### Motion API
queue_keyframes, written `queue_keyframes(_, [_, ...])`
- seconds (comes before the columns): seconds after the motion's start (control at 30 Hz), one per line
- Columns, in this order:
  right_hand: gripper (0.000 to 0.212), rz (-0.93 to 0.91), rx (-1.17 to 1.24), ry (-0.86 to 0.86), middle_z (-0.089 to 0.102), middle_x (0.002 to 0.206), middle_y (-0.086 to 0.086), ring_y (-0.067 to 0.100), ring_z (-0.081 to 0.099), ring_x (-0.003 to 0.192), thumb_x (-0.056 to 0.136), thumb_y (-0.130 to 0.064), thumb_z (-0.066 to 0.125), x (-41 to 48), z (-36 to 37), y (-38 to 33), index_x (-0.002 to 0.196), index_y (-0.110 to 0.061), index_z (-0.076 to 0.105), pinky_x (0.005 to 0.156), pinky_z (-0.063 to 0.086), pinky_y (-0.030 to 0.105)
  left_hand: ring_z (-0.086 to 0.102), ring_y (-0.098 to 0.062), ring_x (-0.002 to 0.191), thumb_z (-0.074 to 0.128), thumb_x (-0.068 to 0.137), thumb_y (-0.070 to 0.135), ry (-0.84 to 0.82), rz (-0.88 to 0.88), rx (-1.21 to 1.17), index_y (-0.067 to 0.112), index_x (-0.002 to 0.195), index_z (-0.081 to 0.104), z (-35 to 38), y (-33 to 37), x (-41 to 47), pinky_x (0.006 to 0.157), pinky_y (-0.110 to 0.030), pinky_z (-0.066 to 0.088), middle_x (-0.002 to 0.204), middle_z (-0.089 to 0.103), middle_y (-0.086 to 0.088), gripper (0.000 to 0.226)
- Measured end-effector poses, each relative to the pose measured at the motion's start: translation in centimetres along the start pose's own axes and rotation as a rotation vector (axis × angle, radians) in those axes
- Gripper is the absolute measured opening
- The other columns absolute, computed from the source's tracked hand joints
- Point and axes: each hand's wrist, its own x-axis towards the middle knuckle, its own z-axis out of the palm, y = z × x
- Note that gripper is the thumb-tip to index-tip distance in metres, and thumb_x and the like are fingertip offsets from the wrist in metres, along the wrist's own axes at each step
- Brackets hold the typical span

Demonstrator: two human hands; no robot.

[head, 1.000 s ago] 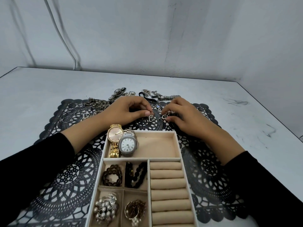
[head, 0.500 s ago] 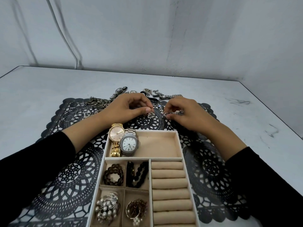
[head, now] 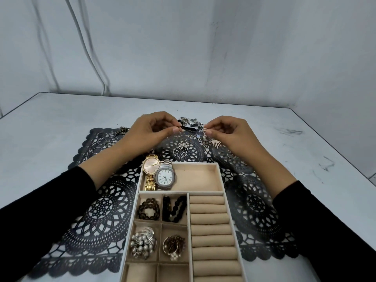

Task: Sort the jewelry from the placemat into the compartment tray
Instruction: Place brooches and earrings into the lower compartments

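Observation:
A black lace placemat lies on the table, and a beige compartment tray sits on its near middle. My left hand and my right hand are raised just above the mat's far part, each pinching one end of a thin silver chain that hangs between them with small charms. Loose jewelry lies under the hands: a silver bow piece, a gold hand-shaped charm, a black cord and several rings at the left.
The tray's top compartment holds a gold watch and a silver watch. Smaller compartments hold a brown bead bracelet, black beads, a pearl brooch and gold earrings. Ring rolls fill the right side.
Both hands have lifted off the mat and moved apart, drawing a thin chain out between them. The camera has tilted slightly.

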Motion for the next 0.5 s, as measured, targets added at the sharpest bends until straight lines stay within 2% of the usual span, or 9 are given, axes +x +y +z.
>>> queue_keyframes(0.1, [0.011, 0.007, 0.022, 0.008, 0.070, 0.082, 0.003, 0.012, 0.065, 0.079, 0.082, -0.009, 0.073, -0.5, 0.3, -0.8, 0.091, -0.015, 0.072, 0.078, 0.054, 0.020, 0.071, -0.021, 0.099, 0.073, 0.083, 0.025, 0.029, 0.008, -0.020, 0.021, 0.095, 0.071, -0.4, 0.9, -0.6, 0.097, -0.044, 0.053, 0.096, 0.075, -0.003, 0.013])
queue_keyframes(0.17, [0.011, 0.020, 0.040, 0.008, 0.070, 0.084, 0.005, 0.010, 0.064, 0.078, 0.082, -0.009, 0.072, -1.0, 0.6, -1.3, 0.092, -0.015, 0.072, 0.079, 0.054, 0.020, 0.071, -0.024, 0.098, 0.073, 0.084, 0.027, 0.057, 0.024, -0.017, 0.022, 0.095, 0.071, -0.8, 1.5, -0.9, 0.094, -0.045, 0.055, 0.096, 0.075, -0.004, 0.012])
queue_keyframes(0.3, [0.012, 0.034, 0.098, 0.010, 0.070, 0.086, 0.006, 0.009, 0.063, 0.079, 0.083, -0.007, 0.071, -2.2, 0.9, -2.4, 0.095, -0.011, 0.073, 0.076, 0.052, 0.016, 0.071, -0.021, 0.095, 0.072, 0.086, 0.022, 0.118, 0.030, -0.010, 0.023, 0.094, 0.070, -1.5, 2.6, -2.1, 0.084, -0.030, 0.057, 0.093, 0.075, 0.000, 0.008])
queue_keyframes(0.43, [0.016, 0.029, 0.134, 0.017, 0.069, 0.088, 0.007, 0.008, 0.062, 0.080, 0.084, -0.005, 0.069, -3.9, 1.4, -3.7, 0.099, -0.003, 0.071, 0.078, 0.052, 0.015, 0.072, -0.013, 0.093, 0.072, 0.086, 0.021, 0.162, 0.025, -0.017, 0.017, 0.096, 0.070, -2.0, 3.6, -4.0, 0.086, -0.026, 0.056, 0.091, 0.076, 0.005, 0.010])
queue_keyframes(0.5, [0.015, 0.024, 0.131, 0.023, 0.070, 0.089, 0.006, 0.007, 0.063, 0.081, 0.083, -0.006, 0.070, -4.6, 1.6, -4.2, 0.098, -0.006, 0.072, 0.079, 0.052, 0.017, 0.072, -0.015, 0.094, 0.072, 0.087, 0.020, 0.166, 0.023, -0.015, 0.019, 0.096, 0.071, -2.2, 4.0, -4.9, 0.089, -0.031, 0.057, 0.092, 0.076, 0.003, 0.009])
